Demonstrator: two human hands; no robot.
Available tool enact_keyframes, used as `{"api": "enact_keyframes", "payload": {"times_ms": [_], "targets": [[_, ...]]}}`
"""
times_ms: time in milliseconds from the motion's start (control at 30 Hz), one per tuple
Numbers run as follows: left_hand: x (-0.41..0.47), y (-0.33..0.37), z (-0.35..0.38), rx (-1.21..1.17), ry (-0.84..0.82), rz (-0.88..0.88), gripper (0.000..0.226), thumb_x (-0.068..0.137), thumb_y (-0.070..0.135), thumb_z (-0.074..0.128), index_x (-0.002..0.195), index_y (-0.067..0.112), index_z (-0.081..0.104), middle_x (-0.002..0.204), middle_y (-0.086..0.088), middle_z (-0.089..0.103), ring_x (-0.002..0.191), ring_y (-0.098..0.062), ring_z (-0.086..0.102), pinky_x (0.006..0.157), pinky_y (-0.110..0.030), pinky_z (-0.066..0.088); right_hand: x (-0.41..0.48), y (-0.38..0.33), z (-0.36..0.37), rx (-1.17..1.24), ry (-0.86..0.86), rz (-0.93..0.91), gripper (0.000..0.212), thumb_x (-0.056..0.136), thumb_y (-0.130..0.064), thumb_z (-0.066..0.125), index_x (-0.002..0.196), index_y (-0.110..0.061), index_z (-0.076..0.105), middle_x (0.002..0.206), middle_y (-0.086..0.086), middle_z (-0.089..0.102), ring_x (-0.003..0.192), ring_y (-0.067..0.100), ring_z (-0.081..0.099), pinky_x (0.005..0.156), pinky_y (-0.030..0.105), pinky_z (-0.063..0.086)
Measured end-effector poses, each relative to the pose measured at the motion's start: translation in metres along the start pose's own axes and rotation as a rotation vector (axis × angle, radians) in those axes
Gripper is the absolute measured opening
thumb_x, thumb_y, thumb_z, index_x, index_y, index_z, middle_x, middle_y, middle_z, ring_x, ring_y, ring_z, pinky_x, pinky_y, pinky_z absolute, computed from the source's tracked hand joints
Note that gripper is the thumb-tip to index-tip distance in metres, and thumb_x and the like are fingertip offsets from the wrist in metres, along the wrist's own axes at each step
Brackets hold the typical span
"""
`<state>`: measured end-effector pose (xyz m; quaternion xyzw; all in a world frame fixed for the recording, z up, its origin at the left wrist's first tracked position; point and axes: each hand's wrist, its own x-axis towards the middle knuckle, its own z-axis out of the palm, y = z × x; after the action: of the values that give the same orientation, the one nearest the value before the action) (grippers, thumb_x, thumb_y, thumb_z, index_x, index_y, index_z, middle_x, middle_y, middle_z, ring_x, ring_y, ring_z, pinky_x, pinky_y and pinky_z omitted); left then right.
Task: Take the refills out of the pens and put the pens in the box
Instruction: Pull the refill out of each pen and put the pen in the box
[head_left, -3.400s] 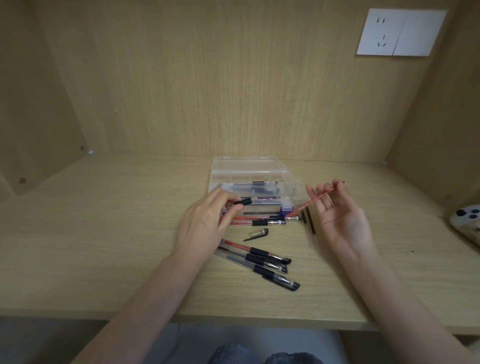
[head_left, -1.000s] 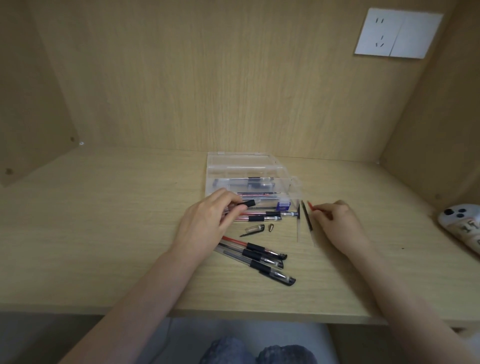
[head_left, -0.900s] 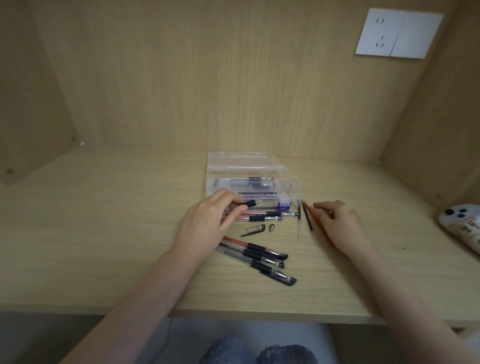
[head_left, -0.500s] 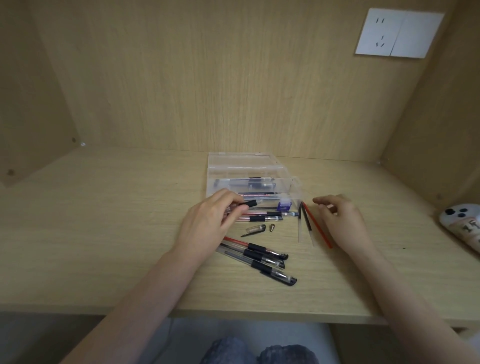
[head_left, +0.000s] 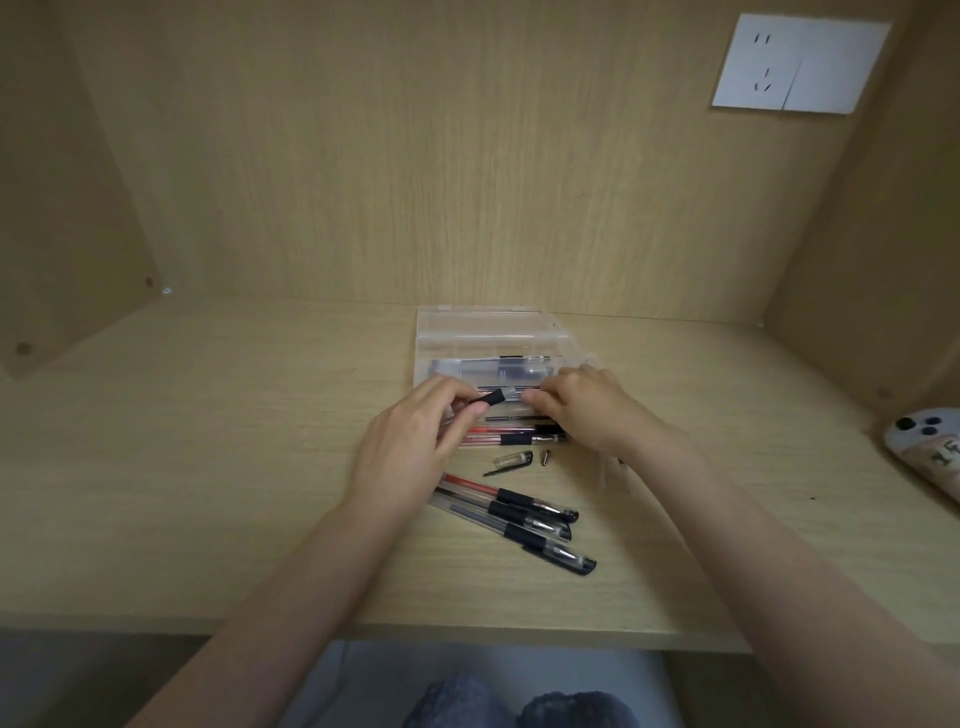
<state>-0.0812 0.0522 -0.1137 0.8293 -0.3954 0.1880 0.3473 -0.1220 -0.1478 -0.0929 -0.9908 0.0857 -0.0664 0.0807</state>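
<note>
A clear pen barrel with a black grip (head_left: 497, 398) is held between both hands just in front of the clear plastic box (head_left: 485, 332). My left hand (head_left: 415, 447) pinches its left part, my right hand (head_left: 587, 405) pinches its right end. Pens lie inside the box. More pens (head_left: 511, 435) lie in a row in front of the box, partly under my hands. Three pens (head_left: 519, 519) lie side by side nearer to me. A pen cap (head_left: 511, 461) and a small tip piece (head_left: 545, 457) lie between the groups.
A clear lid piece (head_left: 605, 470) stands on the desk under my right forearm. A phone (head_left: 930, 447) in a patterned case lies at the far right. A white wall socket (head_left: 800, 62) is on the back panel. The desk's front edge runs near me.
My right hand laid the red refill on the desk beside the black one, then moved left to the pen barrel that my left hand kept holding. The refills are now hidden under my right arm.
</note>
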Motion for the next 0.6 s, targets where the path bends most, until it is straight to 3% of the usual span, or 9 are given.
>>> {"api": "enact_keyframes", "payload": {"times_ms": [200, 400, 533, 600], "targets": [[-0.0003, 0.0031, 0.0000, 0.007, -0.017, 0.023, 0.018, 0.091, 0.034, 0.051, 0.098, 0.022, 0.061, 0.089, 0.019, 0.052, 0.068, 0.007, 0.044, 0.059, -0.007, 0.030, -0.0008, 0.0009, 0.0032, -0.058, -0.076, 0.036, 0.031, 0.094, -0.053, 0.038, 0.094, -0.022, 0.044, 0.113, 0.007, 0.054, 0.109, 0.024, 0.042, 0.095, 0.036, 0.029], [0.0004, 0.0041, 0.0016, 0.008, -0.038, 0.036, 0.017, 0.091, 0.034, 0.052, 0.098, 0.021, 0.061, 0.092, 0.014, 0.058, 0.076, -0.001, 0.052, 0.062, -0.006, 0.031, 0.0029, -0.0020, 0.0026, -0.073, -0.084, 0.057, 0.047, 0.095, -0.051, 0.038, 0.116, -0.012, 0.053, 0.125, 0.011, 0.049, 0.122, 0.029, 0.036, 0.101, 0.038, 0.025], [0.0003, 0.0044, 0.0007, 0.013, -0.041, 0.042, 0.017, 0.091, 0.033, 0.053, 0.099, 0.021, 0.061, 0.091, 0.016, 0.055, 0.074, 0.000, 0.050, 0.062, -0.007, 0.031, 0.0041, -0.0015, -0.0004, 0.002, -0.091, 0.069, 0.033, 0.093, -0.052, 0.044, 0.095, -0.019, 0.046, 0.104, 0.006, 0.052, 0.111, 0.027, 0.046, 0.091, 0.035, 0.030], [0.0002, 0.0042, 0.0011, 0.009, -0.039, 0.043, 0.017, 0.091, 0.033, 0.052, 0.098, 0.021, 0.061, 0.091, 0.016, 0.055, 0.073, 0.001, 0.050, 0.062, -0.007, 0.031, 0.0045, -0.0007, -0.0007, 0.035, -0.102, 0.073, 0.032, 0.092, -0.052, 0.047, 0.093, -0.020, 0.045, 0.098, 0.002, 0.050, 0.107, 0.027, 0.049, 0.087, 0.034, 0.029]]}}
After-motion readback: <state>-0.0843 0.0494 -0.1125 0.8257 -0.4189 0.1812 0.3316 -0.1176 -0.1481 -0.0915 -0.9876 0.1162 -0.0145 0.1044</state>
